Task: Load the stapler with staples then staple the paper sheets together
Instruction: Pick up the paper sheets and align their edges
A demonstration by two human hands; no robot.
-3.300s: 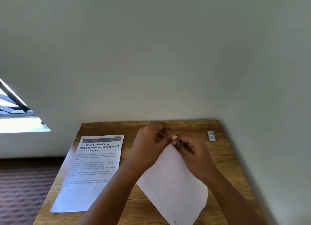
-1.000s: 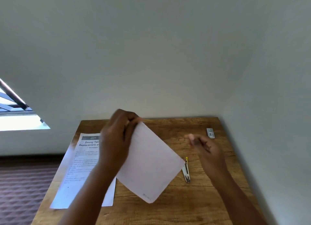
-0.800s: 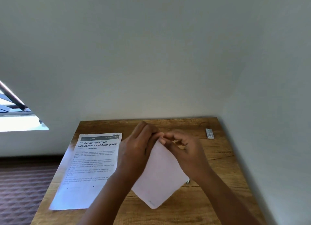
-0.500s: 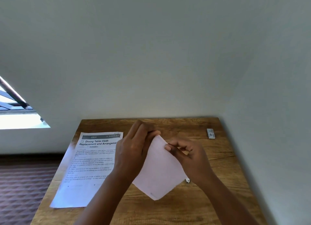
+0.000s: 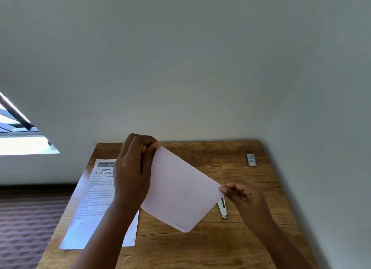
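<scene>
I hold a white paper sheet (image 5: 180, 190) up above the wooden table (image 5: 200, 246), its blank back toward me. My left hand (image 5: 134, 168) pinches the sheet's top corner. My right hand (image 5: 243, 196) pinches its right corner. A small metal stapler (image 5: 222, 207) lies on the table just below the right hand, partly hidden by the sheet. A printed sheet (image 5: 92, 204) lies flat at the table's left, partly covered by my left forearm. A small grey staple box (image 5: 251, 159) sits near the far right corner.
White walls close the table in at the back and along the right side. A window (image 5: 18, 136) shows at the left. Patterned carpet (image 5: 26, 228) lies below the table's left edge.
My right hand has slid from near the top corner down to the sheet's right corner. The sheet now hangs spread between both hands, and the stapler shows beneath it.
</scene>
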